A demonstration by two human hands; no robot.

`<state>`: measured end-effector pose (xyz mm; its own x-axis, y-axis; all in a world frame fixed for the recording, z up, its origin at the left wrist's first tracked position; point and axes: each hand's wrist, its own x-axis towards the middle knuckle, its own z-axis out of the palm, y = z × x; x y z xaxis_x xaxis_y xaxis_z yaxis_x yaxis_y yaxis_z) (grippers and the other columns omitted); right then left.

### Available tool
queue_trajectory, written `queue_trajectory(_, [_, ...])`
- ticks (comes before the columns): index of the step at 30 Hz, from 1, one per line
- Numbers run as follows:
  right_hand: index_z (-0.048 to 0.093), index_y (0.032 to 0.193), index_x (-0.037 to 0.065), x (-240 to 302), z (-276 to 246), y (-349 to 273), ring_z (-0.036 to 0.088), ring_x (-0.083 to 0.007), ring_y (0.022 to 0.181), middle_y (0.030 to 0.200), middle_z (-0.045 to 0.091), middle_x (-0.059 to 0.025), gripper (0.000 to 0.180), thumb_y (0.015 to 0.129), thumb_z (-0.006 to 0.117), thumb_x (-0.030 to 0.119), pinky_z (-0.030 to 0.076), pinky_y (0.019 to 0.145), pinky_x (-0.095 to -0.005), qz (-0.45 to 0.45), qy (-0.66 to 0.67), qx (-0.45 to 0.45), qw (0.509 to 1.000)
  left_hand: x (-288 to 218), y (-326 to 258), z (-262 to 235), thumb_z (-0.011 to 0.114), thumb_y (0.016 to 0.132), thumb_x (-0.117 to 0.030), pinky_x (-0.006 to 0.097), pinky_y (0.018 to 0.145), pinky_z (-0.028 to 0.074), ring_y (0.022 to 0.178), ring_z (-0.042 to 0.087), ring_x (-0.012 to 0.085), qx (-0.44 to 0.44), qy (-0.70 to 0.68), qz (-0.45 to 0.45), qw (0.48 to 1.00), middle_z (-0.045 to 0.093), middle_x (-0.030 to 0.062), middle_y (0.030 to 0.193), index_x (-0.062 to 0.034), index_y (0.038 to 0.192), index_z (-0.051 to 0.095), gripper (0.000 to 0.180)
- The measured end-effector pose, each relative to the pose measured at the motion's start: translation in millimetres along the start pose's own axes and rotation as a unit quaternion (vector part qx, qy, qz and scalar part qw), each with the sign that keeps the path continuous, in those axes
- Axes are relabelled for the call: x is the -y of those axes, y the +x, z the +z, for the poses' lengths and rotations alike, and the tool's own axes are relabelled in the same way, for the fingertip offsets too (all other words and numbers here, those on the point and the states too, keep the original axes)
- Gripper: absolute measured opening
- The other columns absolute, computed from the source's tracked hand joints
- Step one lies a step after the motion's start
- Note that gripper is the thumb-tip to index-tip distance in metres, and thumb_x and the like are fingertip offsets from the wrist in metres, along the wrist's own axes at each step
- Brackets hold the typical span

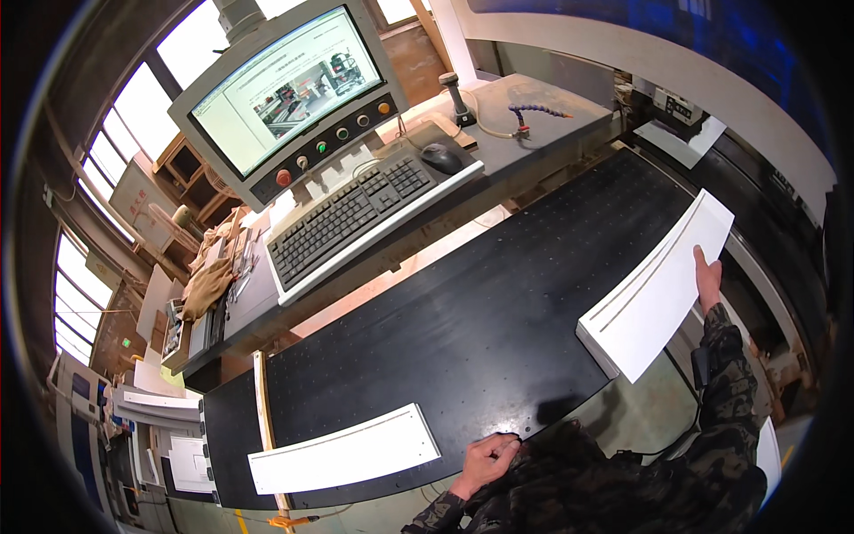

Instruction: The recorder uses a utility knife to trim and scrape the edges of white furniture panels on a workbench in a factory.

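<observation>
A stack of white panels (598,347) lies at the right end of the black worktable. Its top white panel (654,289) sits askew over the others, with a groove showing along its far side. My right hand (709,278) grips that panel's right edge, a finger over the top face; the rest of the fingers are hidden beneath. My left hand (487,463) is closed at the table's near edge, fingers curled; whatever may be inside them is hidden. Left of it, a single white panel (347,451) with a thin groove lies flat, its left end by a wooden strip (262,400).
Beyond the black worktable (427,303) stand a monitor with buttons (289,98), a keyboard (351,214), a mouse (441,158) and a handheld scanner (457,100). A blue flexible hose (538,111) rises on the grey bench. Large machinery (756,98) borders the right side.
</observation>
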<state>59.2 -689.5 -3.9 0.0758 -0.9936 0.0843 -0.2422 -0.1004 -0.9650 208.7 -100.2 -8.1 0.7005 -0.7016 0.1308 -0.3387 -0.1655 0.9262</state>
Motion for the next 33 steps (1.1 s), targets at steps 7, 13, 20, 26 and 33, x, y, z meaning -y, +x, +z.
queue_trajectory(7, [0.05, 0.13, -0.019, -1.6, 0.4, 0.5, 0.062, -0.0328, 0.115, 0.128, 0.062, -0.0288, 0.072, 0.094, 0.071, 0.04, 0.048, 0.1, -0.0391, 0.007, -0.02, -0.009, 1.0, 0.2, -0.8, -2.0, 0.075, 0.09, -0.012, 0.025, 0.059, 0.05, 0.058, 0.06, 0.0096, 0.006, 0.01, -0.002, 1.0, 0.071, 0.0064, 0.077, -0.0045, 0.1, 0.077, 0.013])
queue_trajectory(13, [0.05, 0.129, -0.019, -10.6, -1.1, 7.6, 0.062, -0.0338, 0.116, 0.128, 0.062, -0.0296, 0.075, 0.094, 0.071, 0.043, 0.048, 0.101, -0.0392, 0.005, -0.024, -0.013, 1.0, -2.1, -0.9, 0.2, 0.073, 0.09, -0.01, 0.023, 0.06, 0.049, 0.059, 0.06, 0.0078, -0.006, 0.004, -0.013, 1.0, 0.067, 0.0053, 0.071, -0.0019, 0.097, 0.077, 0.011])
queue_trajectory(20, [0.05, 0.129, -0.019, -11.6, 0.4, 7.5, 0.062, -0.0345, 0.116, 0.128, 0.062, -0.0297, 0.075, 0.093, 0.071, 0.044, 0.048, 0.101, -0.0394, -0.007, -0.037, -0.015, 0.999, -3.0, -1.0, 0.2, 0.074, 0.089, -0.011, 0.023, 0.059, 0.049, 0.059, 0.059, 0.0078, -0.011, 0.004, -0.008, 1.0, 0.066, 0.0047, 0.07, -0.0017, 0.096, 0.077, 0.012])
queue_trajectory(26, [0.054, 0.128, -0.019, -3.6, 4.8, 0.2, 0.063, -0.0291, 0.11, 0.124, 0.065, -0.0255, 0.069, 0.096, 0.069, 0.041, 0.048, 0.098, -0.0384, 0.0, -0.037, -0.027, 0.999, -6.6, 0.8, -0.9, 0.074, 0.089, -0.01, 0.023, 0.059, 0.048, 0.058, 0.056, 0.0069, -0.009, -0.003, -0.012, 1.0, 0.065, 0.0037, 0.069, -0.0013, 0.096, 0.077, 0.012])
queue_trajectory(33, [0.052, 0.13, -0.019, -4.9, 2.7, 2.8, 0.062, -0.0299, 0.114, 0.127, 0.064, -0.0264, 0.071, 0.096, 0.068, 0.042, 0.047, 0.1, -0.039, -0.002, -0.051, -0.024, 0.998, -3.5, -0.2, -1.3, 0.075, 0.088, -0.009, 0.022, 0.059, 0.047, 0.059, 0.054, 0.0054, -0.008, -0.017, -0.017, 1.0, 0.065, 0.002, 0.07, -0.0003, 0.098, 0.077, 0.014])
